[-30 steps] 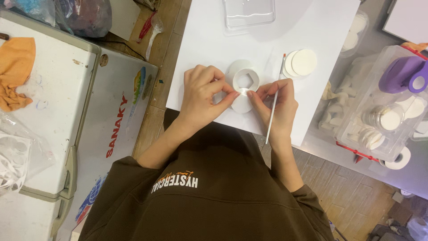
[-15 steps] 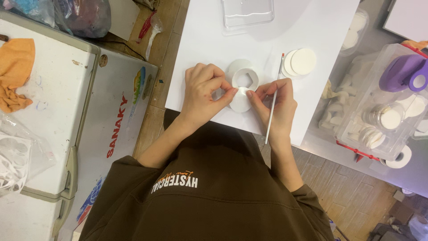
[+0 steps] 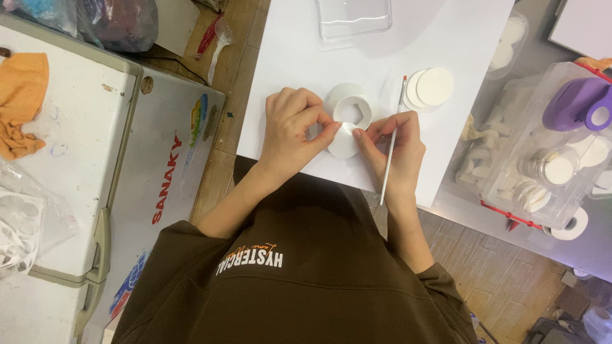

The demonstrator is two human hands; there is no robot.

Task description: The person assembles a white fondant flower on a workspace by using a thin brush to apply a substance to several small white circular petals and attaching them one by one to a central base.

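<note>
A white table point(image 3: 293, 44) carried the work, with a clear plastic tray point(image 3: 354, 18) at its far edge and a stack of white discs point(image 3: 431, 87) to the right. The left hand point(image 3: 290, 130) and right hand point(image 3: 390, 145) pinched a small white disc point(image 3: 344, 141) between fingertips, near the table's front edge, just below a white ring point(image 3: 351, 106). The right hand also gripped a thin paintbrush point(image 3: 391, 143).

Two hands, the left hand point(image 3: 290, 130) and right hand point(image 3: 392, 143), work at one white counter point(image 3: 287, 57) bearing one thin brush point(image 3: 390, 153), one cut-out ring point(image 3: 352, 109), two stacked white discs point(image 3: 430, 87) and one clear tray point(image 3: 354, 18).
</note>
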